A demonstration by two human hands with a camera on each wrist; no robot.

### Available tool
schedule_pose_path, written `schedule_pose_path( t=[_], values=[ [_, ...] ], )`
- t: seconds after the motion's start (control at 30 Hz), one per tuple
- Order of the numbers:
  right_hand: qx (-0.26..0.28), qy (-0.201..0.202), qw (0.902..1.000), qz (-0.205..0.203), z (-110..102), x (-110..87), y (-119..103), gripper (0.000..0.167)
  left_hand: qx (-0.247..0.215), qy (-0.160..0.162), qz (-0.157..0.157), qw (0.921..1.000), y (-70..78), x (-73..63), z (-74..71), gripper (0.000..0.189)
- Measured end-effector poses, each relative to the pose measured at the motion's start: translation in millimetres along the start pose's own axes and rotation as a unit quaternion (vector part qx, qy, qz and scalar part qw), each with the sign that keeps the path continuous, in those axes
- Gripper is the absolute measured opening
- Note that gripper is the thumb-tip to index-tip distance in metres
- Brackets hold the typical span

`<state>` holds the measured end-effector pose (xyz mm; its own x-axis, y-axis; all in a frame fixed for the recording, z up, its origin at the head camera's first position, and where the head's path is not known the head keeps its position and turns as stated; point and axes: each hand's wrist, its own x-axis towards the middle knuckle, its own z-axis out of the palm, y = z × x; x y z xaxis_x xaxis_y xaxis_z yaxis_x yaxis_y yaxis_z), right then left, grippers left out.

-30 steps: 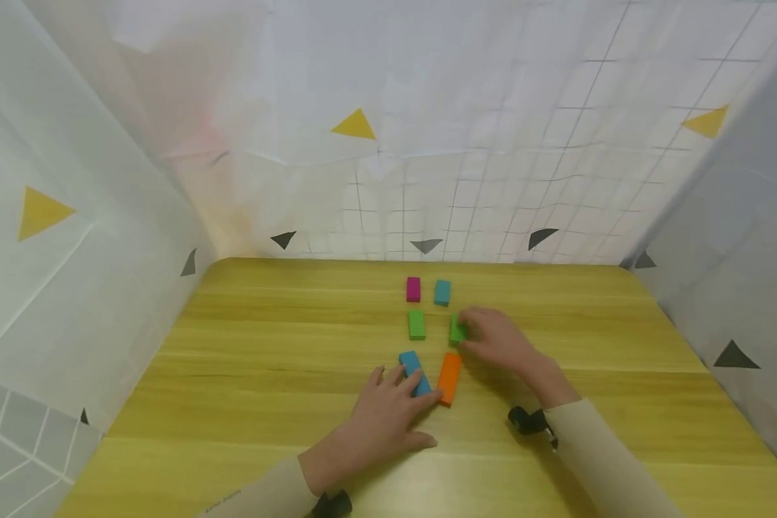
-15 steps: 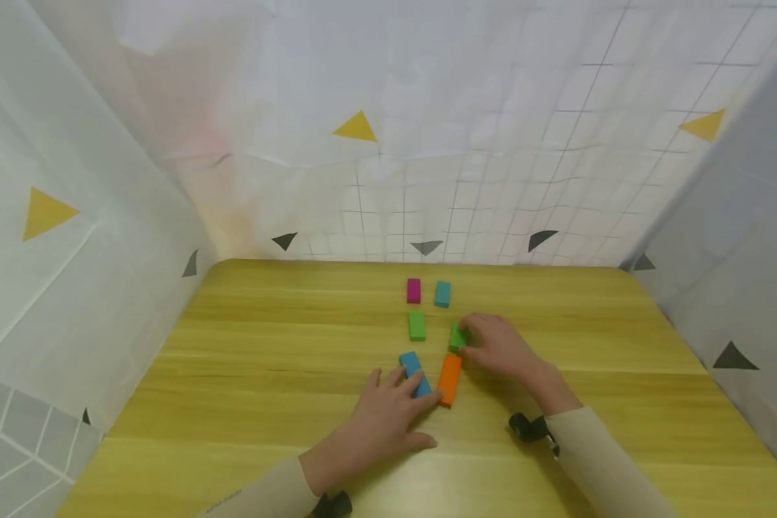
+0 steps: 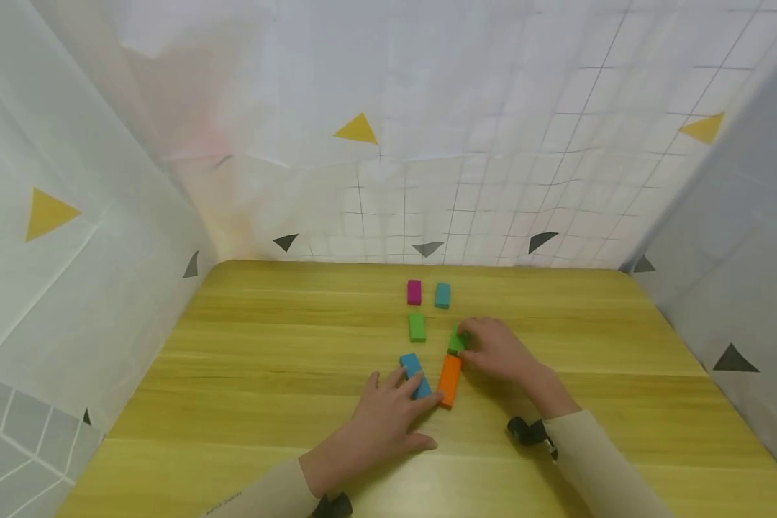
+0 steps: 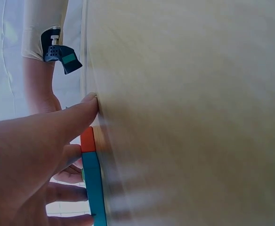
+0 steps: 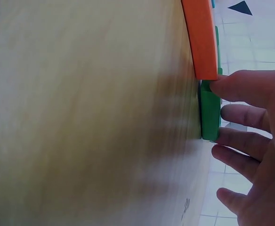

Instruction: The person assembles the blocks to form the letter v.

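Note:
My right hand [image 3: 497,350] pinches a green block [image 3: 455,341] between thumb and fingertips, and the block lies on the table at the far end of the orange block [image 3: 450,383]. In the right wrist view the thumb [image 5: 238,88] is at the joint where the green block [image 5: 210,115] meets the orange one. My left hand [image 3: 388,417] spreads its fingers over a blue block [image 3: 411,364]; its index fingertip touches the orange block's near end. Blue and orange slant apart, nearest each other at the near end. The left thumb sticks out to the side, holding nothing.
Farther back lie a second green block [image 3: 417,328], a magenta block [image 3: 414,293] and a teal block [image 3: 443,296]. The wood-grain table [image 3: 265,403] ends at a white patterned sheet [image 3: 311,194] behind, with sheets at both sides. A small dark camera sits at each wrist.
My right hand has drawn the green block toward me, up to the orange block's far end, turning it slightly. The left hand stays on the blue and orange blocks.

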<state>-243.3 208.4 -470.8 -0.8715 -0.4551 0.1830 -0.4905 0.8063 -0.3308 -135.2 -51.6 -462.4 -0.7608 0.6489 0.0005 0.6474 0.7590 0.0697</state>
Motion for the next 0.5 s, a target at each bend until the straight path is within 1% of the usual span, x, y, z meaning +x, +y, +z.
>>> schedule_pose_path(
  t=[0.27,0.5],
  values=[
    [0.007,-0.005,0.9999,0.006,-1.9,-1.6,-2.4,0.029,0.003,-0.002,0.002,1.0000,0.4,-0.1,-2.3,0.071],
    [0.015,0.000,0.9999,0.000,-3.3,-3.6,-5.8,0.025,0.006,-0.004,0.002,1.0000,0.9,-0.3,-1.8,0.071]
  ],
)
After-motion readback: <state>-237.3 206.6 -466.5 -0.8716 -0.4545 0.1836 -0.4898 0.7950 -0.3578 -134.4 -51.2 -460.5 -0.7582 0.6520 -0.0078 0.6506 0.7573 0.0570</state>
